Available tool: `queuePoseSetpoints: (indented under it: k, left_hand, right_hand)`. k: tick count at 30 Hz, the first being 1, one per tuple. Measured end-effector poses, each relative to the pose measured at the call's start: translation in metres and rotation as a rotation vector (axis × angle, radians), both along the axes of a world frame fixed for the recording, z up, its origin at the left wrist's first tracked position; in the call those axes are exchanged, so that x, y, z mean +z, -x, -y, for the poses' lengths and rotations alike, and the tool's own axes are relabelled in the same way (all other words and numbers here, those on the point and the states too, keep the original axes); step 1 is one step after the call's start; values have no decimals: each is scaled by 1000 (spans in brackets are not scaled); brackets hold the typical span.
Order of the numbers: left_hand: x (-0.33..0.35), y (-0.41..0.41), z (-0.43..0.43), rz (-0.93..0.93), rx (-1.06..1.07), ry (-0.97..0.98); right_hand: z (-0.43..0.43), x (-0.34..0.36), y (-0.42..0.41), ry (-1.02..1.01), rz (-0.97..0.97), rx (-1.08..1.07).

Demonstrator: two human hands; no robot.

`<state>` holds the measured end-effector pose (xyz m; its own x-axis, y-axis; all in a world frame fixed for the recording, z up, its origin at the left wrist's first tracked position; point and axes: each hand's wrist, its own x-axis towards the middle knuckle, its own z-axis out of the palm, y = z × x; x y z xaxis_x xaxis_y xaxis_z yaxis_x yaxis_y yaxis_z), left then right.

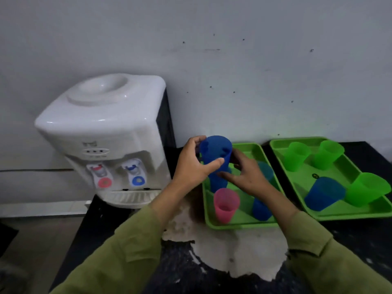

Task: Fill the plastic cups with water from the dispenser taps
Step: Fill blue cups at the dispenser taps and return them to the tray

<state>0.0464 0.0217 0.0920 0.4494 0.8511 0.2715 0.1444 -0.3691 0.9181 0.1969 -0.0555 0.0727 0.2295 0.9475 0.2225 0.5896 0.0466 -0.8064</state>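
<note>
A white water dispenser (101,132) stands at the left, with a red tap (99,174) and a blue tap (134,171) over a drip tray (129,197). My left hand (191,168) grips the upper blue cup (215,148) of a stack, lifted a little above the near green tray (239,224). My right hand (246,177) holds the lower blue cup (217,182) of that stack, thumb and fingers around it. On this tray also stand a pink cup (226,205), another blue cup (261,210) and a teal cup (265,169) partly hidden by my right hand.
A second green tray (347,215) at the right carries three green cups (296,155) and one blue cup (324,194). Both trays and the dispenser sit on a dark counter (360,236) with a worn pale patch (237,251). A grey wall is close behind; floor lies at the left.
</note>
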Motion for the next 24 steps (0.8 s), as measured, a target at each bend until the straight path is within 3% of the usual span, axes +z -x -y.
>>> queuePoseSetpoints:
  k: [8, 15, 24]
  left_hand:
    - [-38, 112, 9, 32, -9, 112]
    - [-71, 190, 5, 87, 104, 211]
    - [-102, 261, -26, -66, 427, 389]
  right_hand:
    - [-4, -31, 106, 19, -47, 93]
    - [-22, -48, 172, 114, -49, 223]
    - [-52, -62, 213, -11, -123, -142]
